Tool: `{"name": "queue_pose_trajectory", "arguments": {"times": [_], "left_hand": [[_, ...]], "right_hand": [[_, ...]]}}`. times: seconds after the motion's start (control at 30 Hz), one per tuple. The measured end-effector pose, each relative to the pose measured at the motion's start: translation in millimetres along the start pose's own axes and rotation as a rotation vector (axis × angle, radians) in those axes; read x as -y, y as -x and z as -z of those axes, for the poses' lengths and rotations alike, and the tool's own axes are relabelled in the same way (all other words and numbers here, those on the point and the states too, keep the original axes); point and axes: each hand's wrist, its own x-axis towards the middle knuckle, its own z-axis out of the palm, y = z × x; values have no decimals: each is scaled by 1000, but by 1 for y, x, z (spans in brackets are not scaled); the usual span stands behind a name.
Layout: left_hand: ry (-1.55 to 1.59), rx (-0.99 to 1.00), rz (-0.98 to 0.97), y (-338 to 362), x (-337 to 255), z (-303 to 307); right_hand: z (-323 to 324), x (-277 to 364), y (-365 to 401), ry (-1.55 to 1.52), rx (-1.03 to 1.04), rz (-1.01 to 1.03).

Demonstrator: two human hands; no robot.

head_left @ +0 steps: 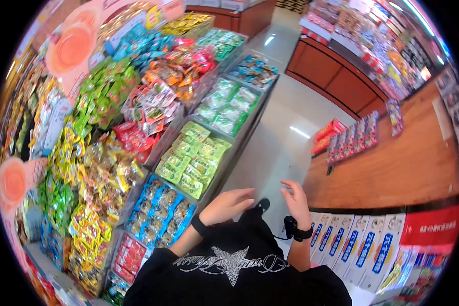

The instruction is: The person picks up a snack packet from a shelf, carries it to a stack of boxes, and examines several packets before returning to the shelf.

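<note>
My left hand [227, 205] is held in front of my body with its fingers stretched out and nothing in it. It is nearest to a bin of light green snack packets [193, 159] and the blue-edged clear packets [159, 213] beside them, apart from both. My right hand [296, 202] is raised with its fingers apart, also holding nothing. Close to it on the right stands a row of white boxes with blue labels [353, 250]. Dark bands are on both wrists.
Sloping candy bins fill the left, with green packets [104, 92] and yellow packets [109, 168]. Rightward, a wooden counter [403, 173] carries a row of purple packs [353, 137] and a red box [327, 136]. A shiny floor aisle [270, 137] runs between toward a farther candy display [336, 71].
</note>
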Motion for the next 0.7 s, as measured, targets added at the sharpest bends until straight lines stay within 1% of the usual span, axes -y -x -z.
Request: {"name": "queue_pose_trajectory", "arguments": {"times": [0.07,0.1,0.17,0.23,0.33,0.37,0.43,0.53,0.6,0.67,0.7], "left_hand": [[-60,37,-63,-5,4,-13],[-103,39,-113,-7,4,-20],[-116,131,-147,-15,-10,-31],[-103,219,-123,-25,-24,-48],[-163,317,-220,-45,-47,-84],[-163,349,-258,-52,-55,-99],[-183,450,-321,-64,-66,-136],[-123,571,-388,-72,-91,-198],[-135,664,-442,-76,-104,-237],[-149,755,-494,-78,-116,-275],[-157,800,-531,-76,-120,-293]], "right_hand": [[6,4,13,47,-6,56],[11,5,22,37,-51,45],[24,10,41,57,-121,86],[44,10,66,52,-218,50],[79,0,111,-16,-400,16],[91,-2,128,-17,-451,-7],[116,-3,165,0,-624,-2],[148,-5,223,6,-775,-44],[167,-4,260,8,-869,-55],[182,-1,296,24,-897,-19],[187,0,314,27,-936,-42]]}}
